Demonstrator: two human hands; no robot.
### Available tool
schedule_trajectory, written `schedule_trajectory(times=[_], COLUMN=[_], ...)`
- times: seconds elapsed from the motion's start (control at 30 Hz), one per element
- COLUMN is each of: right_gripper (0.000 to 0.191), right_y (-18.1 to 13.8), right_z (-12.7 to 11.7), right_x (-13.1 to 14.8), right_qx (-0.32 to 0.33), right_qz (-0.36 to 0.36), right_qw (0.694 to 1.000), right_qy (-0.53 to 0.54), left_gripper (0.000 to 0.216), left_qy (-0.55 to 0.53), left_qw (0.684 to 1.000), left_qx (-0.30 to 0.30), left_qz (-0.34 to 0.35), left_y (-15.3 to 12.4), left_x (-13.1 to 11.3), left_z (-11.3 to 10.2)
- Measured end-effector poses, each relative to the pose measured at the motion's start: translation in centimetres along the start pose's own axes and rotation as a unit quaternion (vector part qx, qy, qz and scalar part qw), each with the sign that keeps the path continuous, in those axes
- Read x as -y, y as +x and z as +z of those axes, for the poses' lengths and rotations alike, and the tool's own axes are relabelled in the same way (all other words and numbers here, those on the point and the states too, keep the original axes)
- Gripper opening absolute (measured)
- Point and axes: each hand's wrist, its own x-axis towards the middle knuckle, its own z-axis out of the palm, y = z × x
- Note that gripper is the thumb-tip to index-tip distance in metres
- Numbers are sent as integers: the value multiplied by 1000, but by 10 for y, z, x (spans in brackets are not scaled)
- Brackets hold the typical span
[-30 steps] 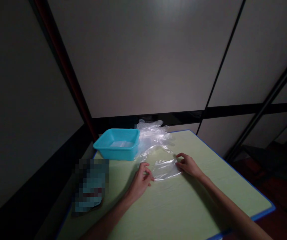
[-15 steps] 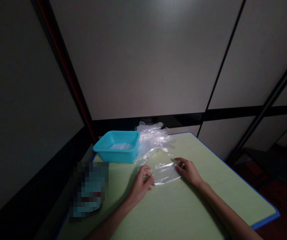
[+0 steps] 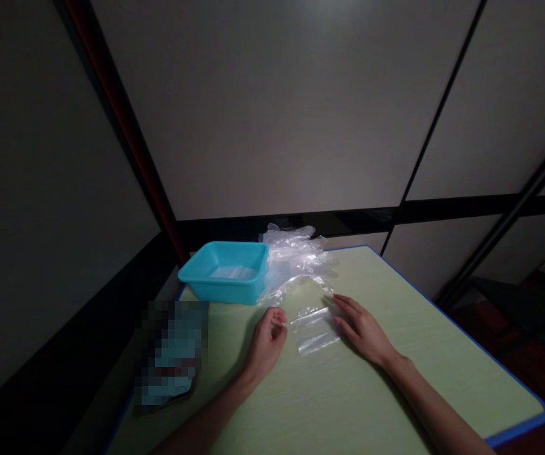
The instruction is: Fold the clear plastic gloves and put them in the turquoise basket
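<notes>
A clear plastic glove (image 3: 317, 328), folded into a small flat rectangle, lies on the table between my hands. My left hand (image 3: 267, 344) is just off its left edge, fingers loosely curled with a gap to the thumb and nothing visible in them. On the right side, the fingers of my right hand (image 3: 360, 328) stretch out flat, their tips at the glove's right edge. Behind it spreads a loose heap of clear plastic gloves (image 3: 296, 253), with one crumpled part reaching toward my hands.
A turquoise plastic basin (image 3: 227, 292) stands at the back left, with something whitish and flat inside. Nearer on the left lies a pixelated bluish item (image 3: 172, 354). The pale green table (image 3: 310, 404) has a blue edge, and cabinet panels (image 3: 277, 126) rise behind it.
The glove between my hands has become narrower. My left hand has drawn away from its left edge with fingers more curled, and my right fingers have straightened. The view has shifted slightly.
</notes>
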Motion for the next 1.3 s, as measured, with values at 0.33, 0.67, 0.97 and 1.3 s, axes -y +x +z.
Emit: schedule_trajectory(times=[0.33, 0.67, 0.97, 1.3], right_gripper=[61, 57, 50, 47], right_y=[-9, -15, -19, -19], right_z=[4, 2, 0, 1], right_x=[2, -6, -6, -8], right_qx=[144, 40, 33, 33], right_qz=[-56, 1, 57, 82], right_qw=[982, 999, 998, 995], right_qy=[-111, -28, 13, 46], left_gripper=[12, 21, 14, 12], left_qy=[51, 133, 174, 120], left_qw=[998, 990, 982, 989], left_qx=[23, 24, 62, 84], left_qz=[12, 29, 40, -26], left_y=[-1, -2, 14, 21], left_x=[0, 9, 5, 12], left_z=[2, 6, 6, 12])
